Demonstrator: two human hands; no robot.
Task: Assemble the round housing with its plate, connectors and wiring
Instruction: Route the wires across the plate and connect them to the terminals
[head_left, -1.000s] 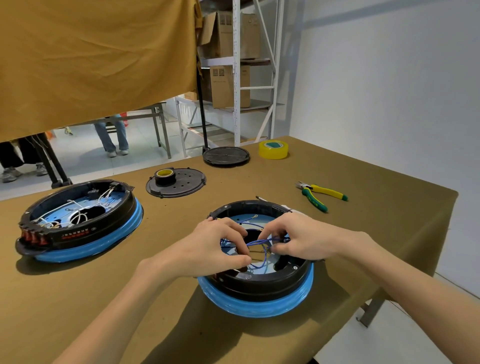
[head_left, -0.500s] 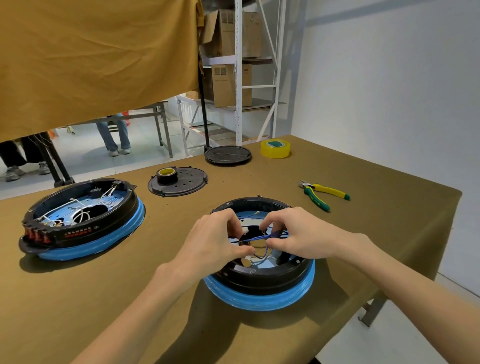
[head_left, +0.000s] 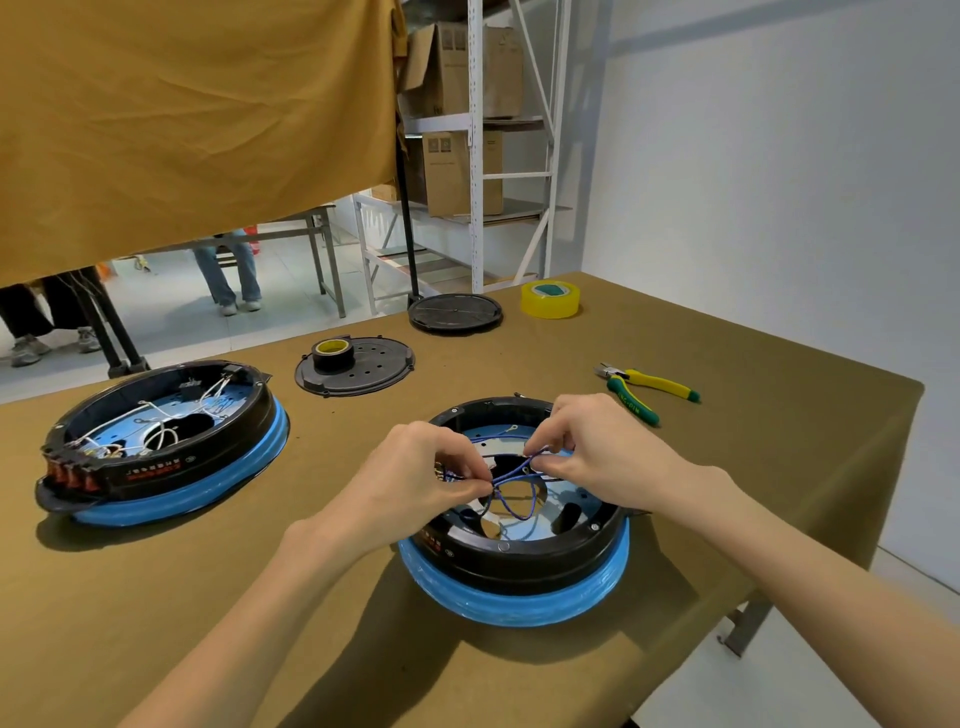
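the bench (head_left: 779, 395) has a soft brown cloth on it. the round black housing (head_left: 519, 556) lies flat near its front edge, open side up, with a shiny blue ring below. both hands, left (head_left: 415, 478) and right (head_left: 597, 447), pinch thin blue wires (head_left: 511, 470) stretched sideways over it.

One cam only, worn on the person's head, wide-angle, so no 2nd view to overlap with. Looks fwd and down across the table (head_left: 727, 457) from its near edge, tilted a bit so the far edge slopes up to the right. Close in: both forearms enter from the bottom, left hand (head_left: 415, 478) and right hand (head_left: 597, 452) sit mid-frame over the round housing (head_left: 519, 561). Upper half takes in the hanging cloth (head_left: 197, 119), shelving (head_left: 478, 145) and wall beyond
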